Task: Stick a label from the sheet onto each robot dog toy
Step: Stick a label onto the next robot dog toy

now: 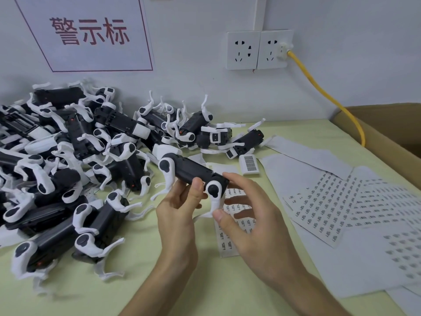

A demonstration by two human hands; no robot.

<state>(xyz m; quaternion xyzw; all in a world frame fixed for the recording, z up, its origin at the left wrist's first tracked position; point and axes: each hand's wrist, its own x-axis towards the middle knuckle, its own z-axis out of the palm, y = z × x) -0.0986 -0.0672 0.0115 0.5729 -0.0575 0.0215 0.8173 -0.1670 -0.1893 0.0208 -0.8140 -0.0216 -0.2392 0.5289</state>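
Gripping the black body of one robot dog toy (193, 173) from below, the left hand (180, 215) had its thumb and fingers curled round the toy's underside, holding it just above the table (159, 281) near the middle of the view. The toy lay roughly level, its white legs hanging down. At about three o'clock from it, the right hand (252, 222) was cupped round the toy's rear end, fingers curved and spread, the thumb tip touching the lower part of a white rear leg; whether a label was pinched there could not be told. Under the right hand lay a label sheet (227, 238) printed with small dark labels, and more label sheets (330, 206) fanned out toward four o'clock. A heap of robot dog toys (68, 160) filled the table from nine to eleven o'clock. A small white block with a dark grid (249, 164) sat at one o'clock. On the wall were a red-lettered sign (88, 33), two sockets (259, 50) and a yellow cable (328, 96) running down beside a cardboard box (387, 133).
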